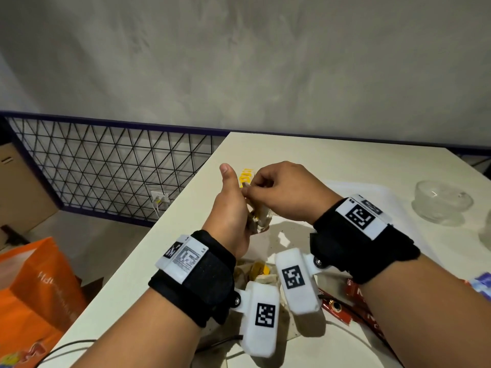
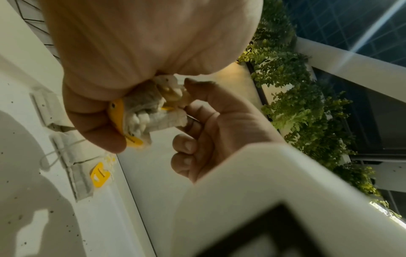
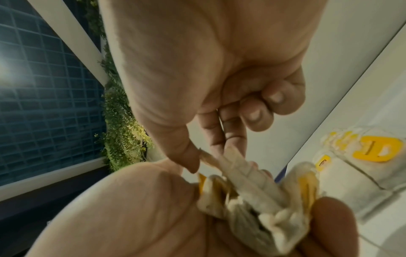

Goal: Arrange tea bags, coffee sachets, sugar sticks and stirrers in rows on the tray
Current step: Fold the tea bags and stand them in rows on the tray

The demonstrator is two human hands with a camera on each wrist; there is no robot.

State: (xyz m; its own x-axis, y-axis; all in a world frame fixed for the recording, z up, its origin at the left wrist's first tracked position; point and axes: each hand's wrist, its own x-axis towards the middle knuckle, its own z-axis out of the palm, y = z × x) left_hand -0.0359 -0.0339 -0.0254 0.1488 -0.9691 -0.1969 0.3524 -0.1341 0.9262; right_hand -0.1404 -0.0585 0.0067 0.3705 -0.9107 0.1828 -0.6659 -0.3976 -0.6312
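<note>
Head view: both hands met above a cream table (image 1: 332,166), each wrist in a black strap carrying white marker blocks. The left hand (image 1: 231,208) stood with its thumb up and its fingers closed round a bunch of tea bags (image 1: 259,217). The right hand (image 1: 281,192) reached in from the right and pinched the top of that bunch. Yellow tags (image 1: 245,176) of more tea bags showed on the table just past the hands, and other tea bags lay near the wrists, partly hidden by the marker blocks. Red sachets (image 1: 345,306) lay at the lower right, and a clear glass bowl (image 1: 442,201) stood well apart at the far right. An orange bag (image 1: 37,293) sat on the floor to the left. Left wrist view: the left hand (image 2: 136,57) gripped the crumpled bunch (image 2: 151,111), a yellow tag pressed under one fingertip. The right hand (image 2: 217,125) touched the bunch with thumb and forefinger while its other fingers curled in. Two laid tea bags (image 2: 83,173) rested flat side by side on a white tray (image 2: 33,226), one with a yellow tag. Right wrist view: the right hand (image 3: 208,73) pinched one pale bag (image 3: 243,170) between thumb and forefinger, drawn up out of the bunch in the left hand (image 3: 136,217). To the right, laid tea bags (image 3: 362,160) with yellow tags lay on the tray (image 3: 391,226).
</note>
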